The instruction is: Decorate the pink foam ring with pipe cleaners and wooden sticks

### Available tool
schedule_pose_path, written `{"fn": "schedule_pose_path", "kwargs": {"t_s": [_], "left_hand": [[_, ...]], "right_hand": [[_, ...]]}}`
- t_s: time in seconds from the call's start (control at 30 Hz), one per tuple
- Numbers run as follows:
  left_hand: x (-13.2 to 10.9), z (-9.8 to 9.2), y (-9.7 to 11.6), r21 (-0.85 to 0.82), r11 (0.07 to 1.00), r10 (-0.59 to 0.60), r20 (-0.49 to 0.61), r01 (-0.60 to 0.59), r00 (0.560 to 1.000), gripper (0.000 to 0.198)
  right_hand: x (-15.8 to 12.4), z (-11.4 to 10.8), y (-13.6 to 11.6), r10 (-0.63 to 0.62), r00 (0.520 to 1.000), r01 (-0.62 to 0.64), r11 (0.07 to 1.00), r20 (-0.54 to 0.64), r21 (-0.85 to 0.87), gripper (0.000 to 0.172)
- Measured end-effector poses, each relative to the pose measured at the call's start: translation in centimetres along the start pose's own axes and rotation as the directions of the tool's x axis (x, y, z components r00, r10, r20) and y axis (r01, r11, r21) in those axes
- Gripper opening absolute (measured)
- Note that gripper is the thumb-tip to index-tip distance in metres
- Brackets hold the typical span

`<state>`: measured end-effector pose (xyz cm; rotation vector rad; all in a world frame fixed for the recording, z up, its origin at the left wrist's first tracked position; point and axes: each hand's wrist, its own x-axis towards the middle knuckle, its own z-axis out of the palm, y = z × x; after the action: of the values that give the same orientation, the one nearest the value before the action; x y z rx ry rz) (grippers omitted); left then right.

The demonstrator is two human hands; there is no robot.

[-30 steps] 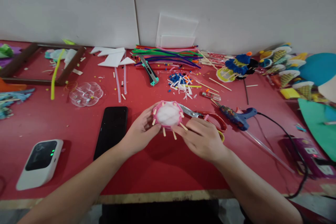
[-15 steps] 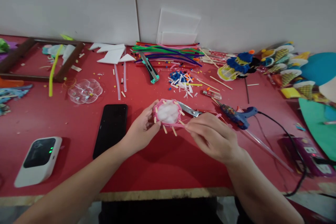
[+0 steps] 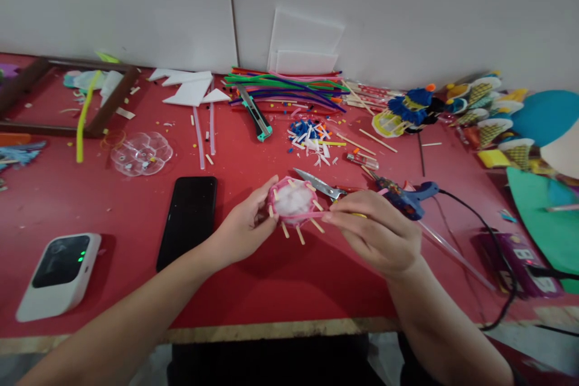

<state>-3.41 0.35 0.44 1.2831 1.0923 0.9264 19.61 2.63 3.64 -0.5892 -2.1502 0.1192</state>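
A small round basket [image 3: 294,200] with a white bottom, short wooden sticks around its rim and pink pipe cleaner wound between them is tilted toward me above the table. My left hand [image 3: 246,220] grips its left side between thumb and fingers. My right hand [image 3: 375,226] is closed, pinching the loose pink pipe cleaner [image 3: 319,215], which runs from the basket's near side; its tip shows beyond the fingers. Scissors [image 3: 319,184] lie just behind the basket, their handles partly hidden by my right hand.
A black phone [image 3: 187,220] and a white device [image 3: 58,277] lie to the left. A glue gun [image 3: 407,199] with its cord is on the right, near a purple power box [image 3: 520,262]. Behind are a box cutter [image 3: 256,117], pipe cleaners [image 3: 284,90] and cut scraps [image 3: 312,139].
The basket has turned and tilted slightly, shifting a little right and down in view. My right hand keeps the pink pipe cleaner, now drawn across the basket's near side.
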Motion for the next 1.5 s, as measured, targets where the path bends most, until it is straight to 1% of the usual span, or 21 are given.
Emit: {"fn": "schedule_pose_path", "kwargs": {"t_s": [0.1, 0.2, 0.37, 0.47, 0.57, 0.63, 0.7, 0.87, 1.0, 1.1, 1.17, 1.2, 1.27, 1.3, 1.33, 1.37, 1.4, 1.43, 1.47, 1.5], "left_hand": [[0.0, 0.0, 0.1, 0.018, 1.0, 0.003, 0.001, -0.003, 1.0, 0.065], [-0.1, 0.0, 0.2, -0.009, 1.0, -0.006, 0.046, 0.007, 0.999, 0.065], [-0.1, 0.0, 0.4, -0.063, 0.998, -0.025, 0.097, 0.031, 0.995, 0.064], [-0.1, -0.1, 0.5, -0.113, 0.993, -0.024, 0.117, 0.037, 0.993, 0.062], [0.0, -0.2, 0.5, -0.145, 0.988, -0.038, 0.127, 0.057, 0.991, 0.062], [0.1, -0.2, 0.5, -0.159, 0.984, -0.058, 0.117, 0.076, 0.991, 0.061], [0.2, -0.2, 0.6, -0.186, 0.978, -0.079, 0.084, 0.094, 0.993, 0.061], [0.2, 0.0, 0.8, -0.289, 0.944, -0.162, 0.022, 0.161, 0.987, 0.062], [0.3, 0.2, 0.7, -0.41, 0.896, -0.205, -0.044, 0.169, 0.978, 0.053], [0.5, 0.0, 0.6, -0.46, 0.877, -0.202, -0.088, 0.14, 0.975, 0.046], [0.6, -0.1, 0.7, -0.48, 0.868, -0.2, -0.104, 0.127, 0.974, 0.039], [0.7, -0.2, 0.7, -0.488, 0.864, -0.203, -0.115, 0.123, 0.972, 0.035], [0.7, -0.3, 0.9, -0.502, 0.858, -0.213, -0.152, 0.11, 0.965, 0.027], [0.7, -0.4, 1.0, -0.504, 0.858, -0.219, -0.174, 0.104, 0.96, 0.026], [0.7, -0.4, 1.1, -0.503, 0.859, -0.224, -0.196, 0.098, 0.955, 0.027], [0.7, -0.4, 1.2, -0.504, 0.859, -0.229, -0.217, 0.092, 0.949, 0.03], [0.7, -0.4, 1.2, -0.507, 0.858, -0.234, -0.234, 0.087, 0.944, 0.035], [0.7, -0.4, 1.3, -0.513, 0.855, -0.239, -0.248, 0.082, 0.939, 0.041], [0.7, -0.4, 1.3, -0.522, 0.85, -0.239, -0.257, 0.074, 0.936, 0.048], [0.7, -0.4, 1.3, -0.533, 0.844, -0.235, -0.262, 0.062, 0.936, 0.054]], "right_hand": [[0.0, 0.0, 0.1, -0.015, 1.0, 0.015, 1.0, -0.007, -0.005, 0.03], [-0.1, 0.0, 0.5, 0.027, 0.999, -0.028, 0.998, -0.018, -0.062, 0.033], [-0.1, 0.3, 1.2, 0.133, 0.991, -0.137, 0.971, -0.035, -0.194, 0.021], [0.0, 0.6, 1.3, 0.186, 0.982, -0.186, 0.962, -0.021, -0.201, 0.015], [0.0, 0.8, 1.5, 0.237, 0.972, -0.232, 0.953, 0.001, -0.197, 0.014], [-0.1, 0.9, 1.5, 0.257, 0.966, -0.251, 0.949, 0.007, -0.19, 0.014], [-0.1, 0.9, 1.6, 0.264, 0.965, -0.258, 0.948, 0.009, -0.186, 0.014], [-0.1, 1.1, 1.5, 0.264, 0.964, -0.26, 0.95, 0.002, -0.173, 0.017], [0.1, 1.2, 1.6, 0.236, 0.971, -0.24, 0.956, -0.043, -0.171, 0.023], [0.3, 0.2, 1.9, 0.206, 0.971, -0.229, 0.943, -0.118, -0.243, 0.027], [0.5, -1.4, 2.4, 0.219, 0.958, -0.272, 0.902, -0.187, -0.336, 0.025], [0.5, -2.4, 2.8, 0.255, 0.941, -0.325, 0.867, -0.224, -0.378, 0.023], [0.0, -4.6, 4.0, 0.359, 0.882, -0.461, 0.786, -0.304, -0.411, 0.019], [-0.6, -5.7, 4.9, 0.424, 0.865, -0.501, 0.749, -0.267, -0.434, 0.02], [-1.4, -6.7, 6.0, 0.461, 0.864, -0.497, 0.72, -0.2, -0.484, 0.022], [-2.4, -7.7, 7.3, 0.458, 0.881, -0.447, 0.72, -0.122, -0.53, 0.023], [-3.6, -8.6, 8.7, 0.433, 0.901, -0.363, 0.761, 0.004, -0.537, 0.023], [-4.8, -9.3, 10.0, 0.379, 0.917, -0.268, 0.817, 0.124, -0.511, 0.024], [-6.1, -10.0, 11.4, 0.308, 0.929, -0.178, 0.858, 0.205, -0.481, 0.024], [-7.2, -10.6, 12.5, 0.273, 0.937, -0.145, 0.872, 0.218, -0.468, 0.02]]}}
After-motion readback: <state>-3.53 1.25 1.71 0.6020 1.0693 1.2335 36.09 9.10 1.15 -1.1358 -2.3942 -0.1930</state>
